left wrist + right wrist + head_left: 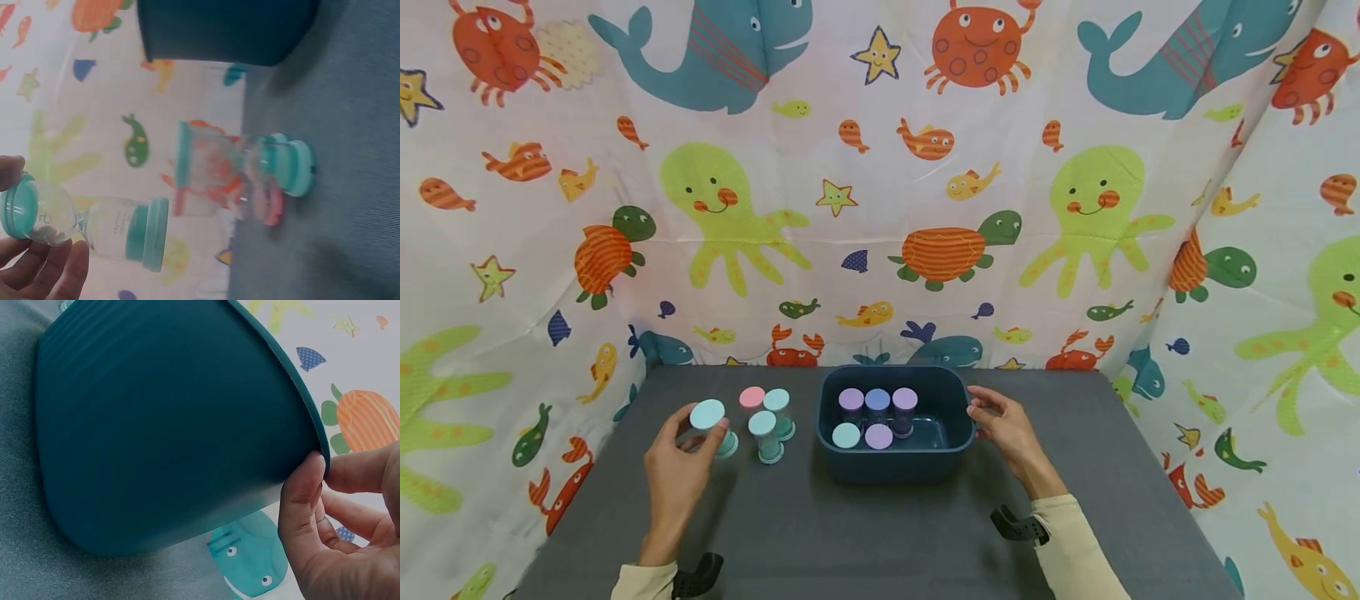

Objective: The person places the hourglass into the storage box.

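Note:
My left hand (679,475) grips a teal-capped sand timer (707,414) by one end, at the left of the table. In the left wrist view that sand timer (81,225) is held up off the table, with sand and teal sand seen through clear glass. Close to its right stand two more teal-capped sand timers (763,427) and a pink-capped one (752,398). My right hand (1011,429) pinches the right rim of a dark blue bin (895,467); thumb and fingers close on the edge in the right wrist view. Several sand timers with lavender, blue and teal caps stand inside the bin, mostly at its left.
A grey cloth (850,542) covers the table. Behind and at both sides hangs a white curtain (865,275) printed with sea animals. Dark straps (1021,527) circle both wrists, below light sleeves.

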Action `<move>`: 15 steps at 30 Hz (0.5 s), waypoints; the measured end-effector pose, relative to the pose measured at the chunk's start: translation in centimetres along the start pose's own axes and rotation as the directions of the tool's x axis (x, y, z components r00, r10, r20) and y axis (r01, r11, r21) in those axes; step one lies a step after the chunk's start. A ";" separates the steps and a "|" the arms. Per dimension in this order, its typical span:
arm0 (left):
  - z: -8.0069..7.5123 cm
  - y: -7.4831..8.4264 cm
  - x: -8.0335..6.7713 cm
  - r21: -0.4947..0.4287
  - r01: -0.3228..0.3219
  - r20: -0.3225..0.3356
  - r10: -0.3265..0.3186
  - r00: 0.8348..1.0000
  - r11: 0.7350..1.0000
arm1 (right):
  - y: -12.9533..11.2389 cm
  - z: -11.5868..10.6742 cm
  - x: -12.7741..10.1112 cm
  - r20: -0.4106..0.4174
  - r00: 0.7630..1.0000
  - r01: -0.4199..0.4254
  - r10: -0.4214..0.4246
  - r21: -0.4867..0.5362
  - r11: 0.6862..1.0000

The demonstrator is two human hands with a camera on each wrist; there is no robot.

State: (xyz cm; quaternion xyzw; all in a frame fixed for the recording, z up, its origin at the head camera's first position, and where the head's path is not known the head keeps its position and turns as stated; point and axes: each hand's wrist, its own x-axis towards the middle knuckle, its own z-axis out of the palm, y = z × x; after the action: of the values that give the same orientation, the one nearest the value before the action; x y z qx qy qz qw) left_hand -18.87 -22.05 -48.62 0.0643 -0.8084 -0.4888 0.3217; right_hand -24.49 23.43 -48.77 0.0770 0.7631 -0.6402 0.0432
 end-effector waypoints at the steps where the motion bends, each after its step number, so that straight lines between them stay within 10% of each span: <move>1: -0.1 0.3 0.1 -0.003 -0.009 -0.005 0.009 1.000 1.000 | 0.0 0.0 0.0 0.001 1.000 -0.001 0.001 0.000 1.000; 15: 0.9 5.2 1.5 -0.048 -0.012 0.083 0.016 0.996 0.999 | 0.0 0.0 0.0 -0.004 1.000 0.010 -0.010 0.002 1.000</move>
State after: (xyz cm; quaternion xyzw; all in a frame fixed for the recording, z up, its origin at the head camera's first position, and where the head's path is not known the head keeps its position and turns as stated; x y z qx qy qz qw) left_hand -19.50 -19.37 -43.91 0.0306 -0.8097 -0.5078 0.2925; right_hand -24.44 23.45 -48.78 0.0743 0.7630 -0.6410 0.0386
